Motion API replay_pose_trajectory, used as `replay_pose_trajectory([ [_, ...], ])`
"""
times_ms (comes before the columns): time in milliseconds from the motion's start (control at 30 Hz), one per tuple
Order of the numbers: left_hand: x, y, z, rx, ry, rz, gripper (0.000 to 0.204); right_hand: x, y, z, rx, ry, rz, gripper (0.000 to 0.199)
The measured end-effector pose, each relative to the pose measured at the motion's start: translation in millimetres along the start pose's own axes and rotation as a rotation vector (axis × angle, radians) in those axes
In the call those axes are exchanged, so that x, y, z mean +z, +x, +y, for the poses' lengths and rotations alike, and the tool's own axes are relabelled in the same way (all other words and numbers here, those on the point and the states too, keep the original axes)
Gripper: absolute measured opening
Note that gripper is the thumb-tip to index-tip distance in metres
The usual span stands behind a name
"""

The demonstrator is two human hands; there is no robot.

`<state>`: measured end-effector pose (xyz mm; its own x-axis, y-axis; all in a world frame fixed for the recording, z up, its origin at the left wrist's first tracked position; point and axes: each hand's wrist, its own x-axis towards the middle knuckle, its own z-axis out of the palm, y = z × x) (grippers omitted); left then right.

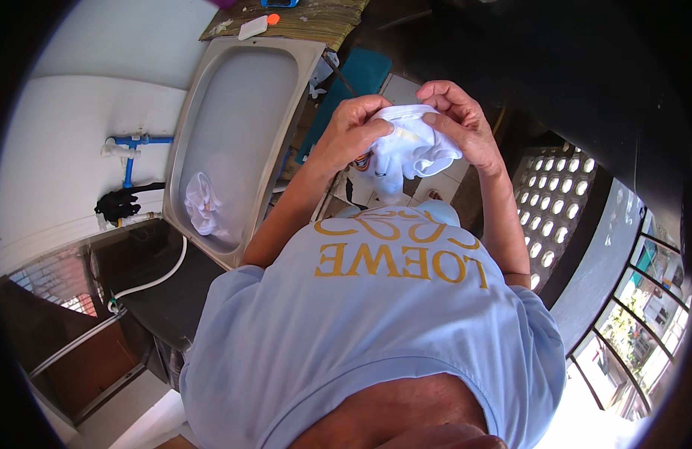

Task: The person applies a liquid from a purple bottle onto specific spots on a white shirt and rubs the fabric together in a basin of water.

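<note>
Pale blue shirt [376, 329] below, white cloth [413, 146] half hidden by fingers [443, 120].

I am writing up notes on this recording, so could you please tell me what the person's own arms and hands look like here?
Both forearms are bare to the short sleeves of a light blue T-shirt with gold lettering on the chest. The left hand and right hand wear no gloves; no rings, watch or bracelets are visible.
</note>
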<state>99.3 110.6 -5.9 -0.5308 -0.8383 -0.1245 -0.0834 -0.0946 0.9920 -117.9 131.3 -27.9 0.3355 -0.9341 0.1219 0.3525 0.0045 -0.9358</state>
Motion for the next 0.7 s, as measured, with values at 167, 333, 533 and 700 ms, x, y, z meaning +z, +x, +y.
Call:
replay_pose_trajectory([
  [167,6,-4,11,0.083,0.025,0.082,0.012,-6,11,-27,0.022,-0.096,-0.107,0.030],
  [333,8,-1,12,0.160,0.155,0.102,0.010,-6,19,-53,0.079,-0.218,-0.163,0.027],
  [533,12,4,13,0.225,0.180,0.117,0.011,-19,31,-66,0.111,-0.401,-0.253,0.023],
  [700,11,11,13,0.223,0.103,0.082,0.012,-20,36,-80,0.161,-0.409,-0.276,0.025],
])
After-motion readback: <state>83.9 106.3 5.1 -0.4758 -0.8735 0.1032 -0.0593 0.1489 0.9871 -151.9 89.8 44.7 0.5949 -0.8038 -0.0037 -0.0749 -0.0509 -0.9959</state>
